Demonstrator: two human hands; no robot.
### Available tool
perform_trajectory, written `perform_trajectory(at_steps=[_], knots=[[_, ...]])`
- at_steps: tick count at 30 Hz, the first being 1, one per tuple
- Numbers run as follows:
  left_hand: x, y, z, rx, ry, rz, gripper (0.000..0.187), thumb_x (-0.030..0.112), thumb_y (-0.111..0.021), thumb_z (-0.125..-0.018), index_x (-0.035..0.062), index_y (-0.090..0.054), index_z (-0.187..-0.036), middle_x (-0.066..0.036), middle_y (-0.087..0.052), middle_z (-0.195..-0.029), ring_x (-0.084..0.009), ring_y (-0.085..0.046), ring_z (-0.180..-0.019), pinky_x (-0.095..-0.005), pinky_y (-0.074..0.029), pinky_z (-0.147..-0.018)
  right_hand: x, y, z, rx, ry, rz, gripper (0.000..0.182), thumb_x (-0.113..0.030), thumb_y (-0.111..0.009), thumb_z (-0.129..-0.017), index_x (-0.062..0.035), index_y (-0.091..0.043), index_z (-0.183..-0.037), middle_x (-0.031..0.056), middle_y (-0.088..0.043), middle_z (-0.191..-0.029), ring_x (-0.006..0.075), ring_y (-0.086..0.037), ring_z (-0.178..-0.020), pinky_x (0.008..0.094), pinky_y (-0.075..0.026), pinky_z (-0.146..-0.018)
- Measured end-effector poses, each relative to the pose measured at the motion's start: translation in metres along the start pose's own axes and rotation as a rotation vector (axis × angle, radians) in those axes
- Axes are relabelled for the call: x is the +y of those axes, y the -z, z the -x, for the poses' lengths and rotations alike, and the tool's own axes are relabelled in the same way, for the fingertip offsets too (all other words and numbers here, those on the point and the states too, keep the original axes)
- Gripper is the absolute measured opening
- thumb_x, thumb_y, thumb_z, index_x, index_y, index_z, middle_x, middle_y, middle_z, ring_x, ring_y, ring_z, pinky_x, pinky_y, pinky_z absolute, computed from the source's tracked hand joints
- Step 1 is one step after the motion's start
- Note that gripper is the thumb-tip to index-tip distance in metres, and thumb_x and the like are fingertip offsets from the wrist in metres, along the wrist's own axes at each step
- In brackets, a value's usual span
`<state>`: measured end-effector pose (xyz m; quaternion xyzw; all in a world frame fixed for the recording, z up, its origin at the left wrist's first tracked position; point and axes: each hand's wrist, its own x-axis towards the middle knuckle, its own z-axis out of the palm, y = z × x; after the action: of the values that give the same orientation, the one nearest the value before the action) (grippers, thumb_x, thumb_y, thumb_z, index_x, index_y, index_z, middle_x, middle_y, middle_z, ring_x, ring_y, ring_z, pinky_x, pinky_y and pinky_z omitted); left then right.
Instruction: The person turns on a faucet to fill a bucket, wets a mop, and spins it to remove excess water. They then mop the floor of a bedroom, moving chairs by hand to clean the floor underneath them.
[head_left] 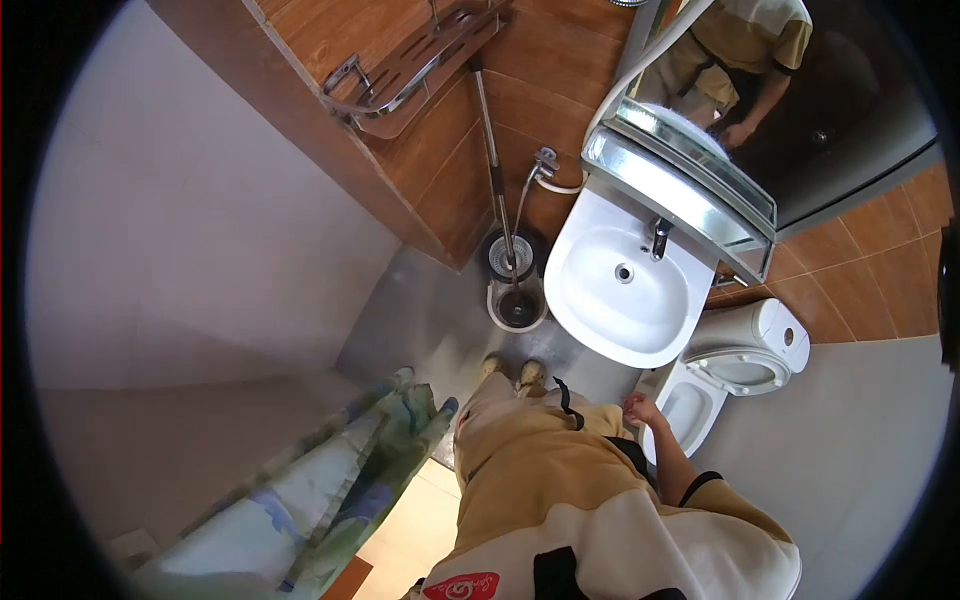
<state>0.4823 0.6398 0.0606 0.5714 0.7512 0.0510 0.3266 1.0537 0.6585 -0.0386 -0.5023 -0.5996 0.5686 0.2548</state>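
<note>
My right hand (641,409) hangs at my right side, beside the front of the toilet (690,408) and below the white sink (630,290). Its fingers look curled, but they are too small to tell whether anything is in them. My left hand is not visible. A dark faucet (661,238) stands at the back edge of the sink basin. Left of the sink, a mop (490,140) stands upright in a bucket (518,307) on the grey floor.
A metal-railed shelf (410,70) is on the tiled wall at upper left. Above the sink are a glass ledge (680,190) and a mirror (830,110). A patterned curtain (330,480) hangs at lower left. A sprayer (543,163) is mounted near the mop.
</note>
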Motion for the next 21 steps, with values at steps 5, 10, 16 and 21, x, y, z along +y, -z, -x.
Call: perform_trajectory(at_steps=[5, 10, 16, 21], knots=[[-0.005, 0.000, 0.001, -0.010, -0.007, 0.021, 0.021, 0.022, -0.059, -0.080, 0.0032, -0.066, -0.084, -0.014, -0.065, -0.086, -0.0310, -0.062, -0.072, -0.0414, -0.048, -0.065, -0.063, 0.003, -0.025, 0.249, -0.734, -0.527, 0.027, -0.016, -0.059, -0.078, -0.0081, -0.059, -0.103, 0.0059, -0.064, -0.084, 0.0163, -0.061, -0.072, 0.0320, -0.051, -0.063], [-0.019, -0.006, -0.008, -0.005, -0.033, 0.046, 0.021, 0.022, -0.058, -0.080, 0.0032, -0.066, -0.083, -0.015, -0.065, -0.086, -0.0316, -0.061, -0.072, -0.0418, -0.048, -0.066, -0.078, -0.004, -0.022, 0.281, -0.829, -0.345, 0.021, -0.013, -0.052, -0.084, -0.0065, -0.057, -0.104, 0.0072, -0.065, -0.079, 0.0183, -0.063, -0.066, 0.0298, -0.046, -0.051], [-0.018, -0.017, -0.022, -0.043, -0.084, 0.074, 0.021, 0.022, -0.058, -0.080, 0.0032, -0.066, -0.083, -0.015, -0.065, -0.086, -0.0322, -0.061, -0.072, -0.0422, -0.048, -0.066, -0.063, -0.020, 0.010, 0.267, -1.009, -0.402, 0.022, -0.020, -0.051, -0.088, -0.0136, -0.056, -0.108, 0.0059, -0.066, -0.084, 0.0174, -0.063, -0.070, 0.0328, -0.047, -0.056], [-0.034, -0.038, -0.033, -0.050, -0.117, 0.103, 0.021, 0.022, -0.057, -0.080, 0.0032, -0.066, -0.082, -0.015, -0.065, -0.085, -0.0328, -0.061, -0.072, -0.0425, -0.048, -0.066, -0.069, -0.032, 0.018, 0.237, -1.056, -0.428, 0.023, -0.019, -0.051, -0.087, -0.0127, -0.057, -0.108, 0.0059, -0.066, -0.085, 0.0163, -0.062, -0.070, 0.0326, -0.047, -0.058]])
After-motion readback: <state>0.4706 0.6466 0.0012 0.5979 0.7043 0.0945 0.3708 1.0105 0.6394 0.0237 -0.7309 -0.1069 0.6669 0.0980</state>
